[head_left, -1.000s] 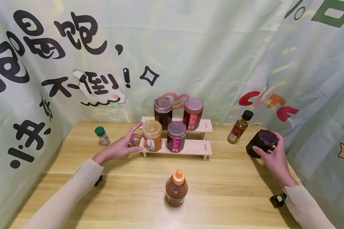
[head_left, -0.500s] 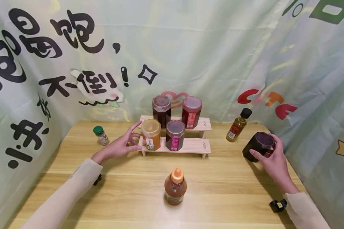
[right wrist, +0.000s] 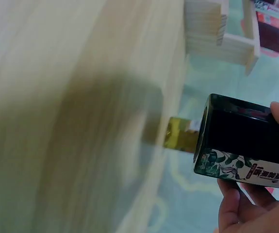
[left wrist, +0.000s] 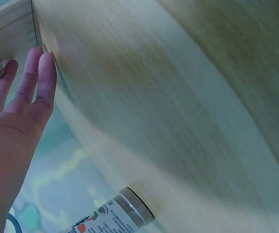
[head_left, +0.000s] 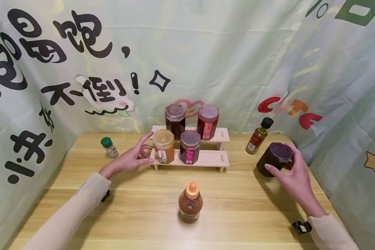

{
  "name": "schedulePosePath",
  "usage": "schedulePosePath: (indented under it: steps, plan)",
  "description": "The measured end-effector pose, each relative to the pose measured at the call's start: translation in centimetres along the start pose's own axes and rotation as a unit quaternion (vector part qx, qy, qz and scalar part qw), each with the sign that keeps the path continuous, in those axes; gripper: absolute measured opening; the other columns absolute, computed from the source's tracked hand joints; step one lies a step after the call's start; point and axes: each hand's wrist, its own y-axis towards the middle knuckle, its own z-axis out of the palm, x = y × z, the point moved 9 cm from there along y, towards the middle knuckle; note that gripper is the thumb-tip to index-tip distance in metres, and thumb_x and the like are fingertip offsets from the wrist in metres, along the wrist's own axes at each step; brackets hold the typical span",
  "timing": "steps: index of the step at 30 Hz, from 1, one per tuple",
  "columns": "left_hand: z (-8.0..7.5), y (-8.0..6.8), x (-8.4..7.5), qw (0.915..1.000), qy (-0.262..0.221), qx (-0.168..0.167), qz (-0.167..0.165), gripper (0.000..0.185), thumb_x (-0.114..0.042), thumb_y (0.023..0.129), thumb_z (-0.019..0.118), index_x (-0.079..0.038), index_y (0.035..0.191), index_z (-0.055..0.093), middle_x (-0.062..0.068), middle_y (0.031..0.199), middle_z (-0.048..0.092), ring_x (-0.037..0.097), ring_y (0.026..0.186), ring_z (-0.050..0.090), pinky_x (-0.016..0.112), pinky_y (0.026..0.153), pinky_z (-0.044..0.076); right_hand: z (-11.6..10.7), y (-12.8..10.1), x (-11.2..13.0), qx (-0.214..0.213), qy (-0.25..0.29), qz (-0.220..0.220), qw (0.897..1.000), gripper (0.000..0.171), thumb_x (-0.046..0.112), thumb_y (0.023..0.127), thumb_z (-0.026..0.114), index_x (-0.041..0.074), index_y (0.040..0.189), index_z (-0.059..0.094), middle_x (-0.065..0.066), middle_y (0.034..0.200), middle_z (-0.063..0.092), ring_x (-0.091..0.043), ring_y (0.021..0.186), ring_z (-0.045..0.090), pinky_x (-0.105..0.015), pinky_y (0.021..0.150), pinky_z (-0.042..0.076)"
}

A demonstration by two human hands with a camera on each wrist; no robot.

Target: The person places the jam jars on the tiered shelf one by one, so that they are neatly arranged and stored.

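My right hand (head_left: 295,173) grips a dark faceted jar (head_left: 273,158) round its side, thumb in front. In the right wrist view the dark jar (right wrist: 246,141) is held clear of the table, its shadow apart from it. My left hand (head_left: 128,158) reaches to the left end of the two-step wooden rack (head_left: 210,158), fingers spread and relaxed, tips right at the rack's edge. Beside those fingers, on the lower step, stand an amber jar (head_left: 164,149) and a dark jar with a pink label (head_left: 190,149). The upper step bears a dark jar (head_left: 175,119) and a red-labelled jar (head_left: 208,121).
A small oil bottle with a black cap (head_left: 258,137) stands between the rack and the held jar. Left of the rack is a green-capped shaker (head_left: 110,147). An orange-capped bottle (head_left: 190,205) stands in front. A printed curtain (head_left: 231,62) encloses the table's back and sides.
My right hand has carried the dark jar a little to the left, toward the rack. The left hand has stayed at the rack's end. The view has shifted slightly.
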Motion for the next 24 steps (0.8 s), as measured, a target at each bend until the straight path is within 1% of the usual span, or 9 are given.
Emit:
schedulePosePath:
  steps: [3,5,7,14,18,24]
  plan:
    - [0.0,0.0,0.0,1.0,0.0,0.0,0.0,0.108,-0.019,0.105,0.078,-0.043,0.175,-0.001,0.023,0.154,0.057,0.028,0.11,0.071,0.061,0.099,0.051,0.4,-0.1,1.3,0.005,0.014,-0.012,1.0,0.102,0.0,0.084,0.094,0.011,0.167,0.036,-0.005,0.146,0.051,0.002,0.113,0.053,-0.007,0.089,0.042]
    - [0.0,0.0,0.0,1.0,0.001,-0.001,0.0,0.108,-0.019,0.105,0.078,-0.043,0.175,-0.001,0.023,0.154,0.057,0.028,0.11,0.071,0.061,0.099,0.051,0.6,-0.1,2.2,0.011,0.021,-0.019,1.0,0.101,0.0,0.084,0.094,0.01,0.166,0.037,-0.004,0.146,0.05,0.001,0.113,0.055,-0.007,0.089,0.043]
    - [0.0,0.0,0.0,1.0,0.001,-0.001,0.0,0.108,-0.019,0.105,0.078,-0.043,0.175,0.0,0.023,0.154,0.057,0.028,0.109,0.071,0.061,0.099,0.051,0.9,-0.1,3.0,0.019,0.023,-0.021,0.999,0.1,0.001,0.084,0.094,0.012,0.166,0.038,-0.004,0.146,0.052,0.002,0.112,0.056,-0.007,0.09,0.043]
    - [0.0,0.0,-0.1,1.0,0.0,0.0,-0.001,0.107,-0.019,0.105,0.078,-0.042,0.175,0.0,0.023,0.154,0.058,0.029,0.11,0.071,0.06,0.099,0.051,2.1,0.1,5.3,0.047,0.019,-0.032,0.998,0.102,0.007,0.085,0.096,0.016,0.168,0.037,-0.012,0.149,0.055,0.004,0.111,0.057,-0.007,0.091,0.043]
    - [0.0,0.0,-0.2,1.0,-0.001,0.001,-0.001,0.107,-0.018,0.105,0.078,-0.041,0.175,0.0,0.023,0.154,0.058,0.029,0.11,0.071,0.06,0.099,0.051,3.0,0.2,6.2,0.063,0.028,-0.036,0.997,0.101,0.01,0.086,0.096,0.018,0.168,0.037,-0.012,0.148,0.057,0.003,0.112,0.057,-0.01,0.091,0.044]
    - [-0.1,-0.1,-0.1,1.0,0.002,0.0,-0.001,0.107,-0.019,0.105,0.077,-0.04,0.176,0.0,0.023,0.154,0.058,0.029,0.11,0.071,0.059,0.098,0.051,4.5,0.4,7.7,0.077,0.05,-0.053,0.994,0.101,0.009,0.085,0.097,0.018,0.168,0.039,-0.01,0.148,0.058,-0.002,0.111,0.061,-0.011,0.091,0.047]
